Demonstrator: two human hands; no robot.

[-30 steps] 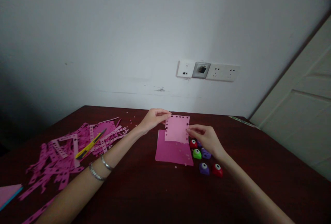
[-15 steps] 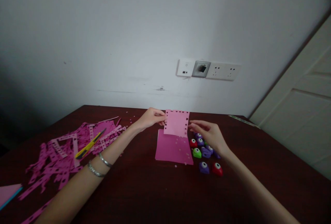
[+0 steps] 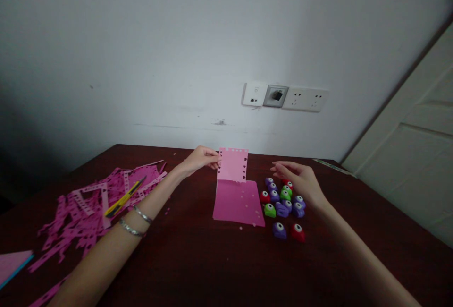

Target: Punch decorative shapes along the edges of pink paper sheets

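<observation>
My left hand pinches the left edge of a light pink sheet of paper and holds it upright. Small shapes are punched along its top and side edges, hearts among them on the right. Below it a darker pink sheet lies flat on the table, with small punched-out bits scattered over it. To the right, my right hand hovers above several small craft punches in purple, red and green. Its fingers are loosely stretched and appear to hold nothing.
A heap of punched pink paper strips lies on the left of the table, a yellow utility knife on top of it. Stacked paper sits at the left front edge. Behind the table stands a wall with sockets.
The light pink sheet has moved left in my left hand. My right hand has drawn away from its right edge, to the right, uncovering more of the craft punches.
</observation>
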